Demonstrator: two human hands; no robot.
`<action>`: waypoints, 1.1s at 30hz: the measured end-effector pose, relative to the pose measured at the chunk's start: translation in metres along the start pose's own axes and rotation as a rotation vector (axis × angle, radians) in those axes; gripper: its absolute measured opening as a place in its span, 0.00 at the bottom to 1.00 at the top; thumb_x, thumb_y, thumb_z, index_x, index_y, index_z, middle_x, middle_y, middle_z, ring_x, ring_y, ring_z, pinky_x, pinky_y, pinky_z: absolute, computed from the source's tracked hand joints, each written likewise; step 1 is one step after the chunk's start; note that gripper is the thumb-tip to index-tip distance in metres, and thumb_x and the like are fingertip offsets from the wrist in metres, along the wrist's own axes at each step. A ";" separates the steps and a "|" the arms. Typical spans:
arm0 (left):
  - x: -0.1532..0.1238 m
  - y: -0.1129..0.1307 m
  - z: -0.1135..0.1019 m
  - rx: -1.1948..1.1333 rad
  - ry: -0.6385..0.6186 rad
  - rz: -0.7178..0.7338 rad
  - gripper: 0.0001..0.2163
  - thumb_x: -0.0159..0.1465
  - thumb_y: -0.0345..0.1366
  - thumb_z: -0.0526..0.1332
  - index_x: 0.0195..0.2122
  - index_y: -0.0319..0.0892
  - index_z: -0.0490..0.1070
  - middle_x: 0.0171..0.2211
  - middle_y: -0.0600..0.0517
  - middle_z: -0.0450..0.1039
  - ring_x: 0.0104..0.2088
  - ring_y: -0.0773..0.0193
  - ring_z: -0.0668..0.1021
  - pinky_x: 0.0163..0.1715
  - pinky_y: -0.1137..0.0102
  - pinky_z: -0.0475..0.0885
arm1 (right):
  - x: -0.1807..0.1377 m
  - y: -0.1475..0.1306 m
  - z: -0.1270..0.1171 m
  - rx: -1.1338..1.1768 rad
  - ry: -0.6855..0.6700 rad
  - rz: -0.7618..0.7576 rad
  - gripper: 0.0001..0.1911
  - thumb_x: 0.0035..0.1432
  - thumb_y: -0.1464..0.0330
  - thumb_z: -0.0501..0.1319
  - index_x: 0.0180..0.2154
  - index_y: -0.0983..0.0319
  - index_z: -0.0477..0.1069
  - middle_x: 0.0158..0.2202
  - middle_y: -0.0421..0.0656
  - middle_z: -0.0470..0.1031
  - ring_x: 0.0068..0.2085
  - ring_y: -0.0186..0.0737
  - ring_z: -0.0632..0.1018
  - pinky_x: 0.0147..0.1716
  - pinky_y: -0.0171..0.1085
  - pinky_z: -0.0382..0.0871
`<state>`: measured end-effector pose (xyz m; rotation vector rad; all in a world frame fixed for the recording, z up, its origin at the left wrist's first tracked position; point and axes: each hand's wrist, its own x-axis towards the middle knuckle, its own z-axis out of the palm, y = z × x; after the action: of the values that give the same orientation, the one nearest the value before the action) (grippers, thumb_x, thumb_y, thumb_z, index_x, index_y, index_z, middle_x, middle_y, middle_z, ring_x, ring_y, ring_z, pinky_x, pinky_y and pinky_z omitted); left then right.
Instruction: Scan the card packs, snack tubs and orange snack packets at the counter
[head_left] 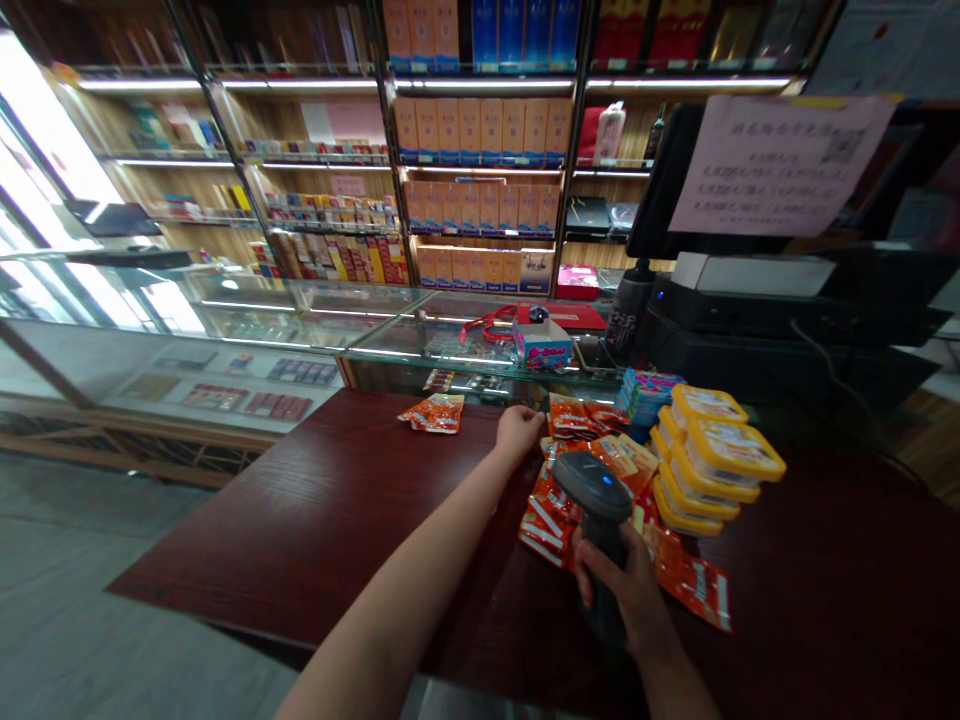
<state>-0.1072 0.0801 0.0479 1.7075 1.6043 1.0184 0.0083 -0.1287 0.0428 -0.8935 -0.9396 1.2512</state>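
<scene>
My right hand [626, 585] is wrapped round the handle of a dark barcode scanner [592, 485], whose head shows a small blue light. The scanner is over a heap of orange snack packets [546, 520] on the dark red wooden counter. My left hand [520, 430] reaches forward, its fingers curled together at the left edge of a small stack of orange packets [568, 415]. Whatever is between those fingers is hidden. Apart from the heap, one orange packet [435, 413] lies to the left. Yellow-lidded plastic tubs [709, 465] stand stacked right of the heap.
Blue small boxes [646, 395] are piled behind the tubs. An open blue-pink carton [544, 345] sits on the glass display case [397, 325]. A monitor with a pink paper sign [776, 165] stands at right. Shelves of boxed goods [480, 130] line the back wall.
</scene>
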 end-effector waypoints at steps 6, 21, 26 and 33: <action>0.015 0.010 0.024 -0.123 -0.010 -0.253 0.16 0.43 0.44 0.73 0.16 0.38 0.70 0.15 0.52 0.68 0.21 0.66 0.73 0.22 0.74 0.64 | 0.000 0.000 0.003 0.030 0.010 0.002 0.20 0.47 0.58 0.70 0.37 0.62 0.67 0.21 0.34 0.69 0.14 0.25 0.65 0.11 0.26 0.58; -0.028 -0.014 -0.010 -0.747 0.062 -0.246 0.15 0.46 0.28 0.71 0.22 0.39 0.60 0.17 0.58 0.67 0.19 0.70 0.74 0.25 0.74 0.73 | -0.003 -0.004 0.005 0.040 -0.005 -0.004 0.20 0.47 0.59 0.69 0.38 0.62 0.68 0.23 0.35 0.71 0.13 0.25 0.66 0.11 0.26 0.57; -0.051 -0.048 -0.017 -0.789 0.167 -0.065 0.23 0.44 0.27 0.70 0.43 0.39 0.67 0.26 0.54 0.76 0.27 0.65 0.79 0.31 0.70 0.75 | -0.004 -0.006 0.004 0.023 -0.025 0.016 0.18 0.47 0.59 0.69 0.34 0.62 0.68 0.20 0.36 0.70 0.14 0.26 0.65 0.11 0.28 0.56; -0.057 -0.052 -0.009 -0.571 0.122 0.007 0.10 0.50 0.27 0.66 0.35 0.37 0.74 0.35 0.46 0.79 0.35 0.62 0.81 0.40 0.68 0.75 | -0.005 -0.011 0.004 0.056 -0.033 0.052 0.20 0.48 0.59 0.69 0.40 0.62 0.69 0.22 0.35 0.70 0.14 0.27 0.67 0.11 0.28 0.58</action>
<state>-0.1428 0.0287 0.0020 1.2794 1.2118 1.4389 0.0083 -0.1350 0.0537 -0.8600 -0.9080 1.3341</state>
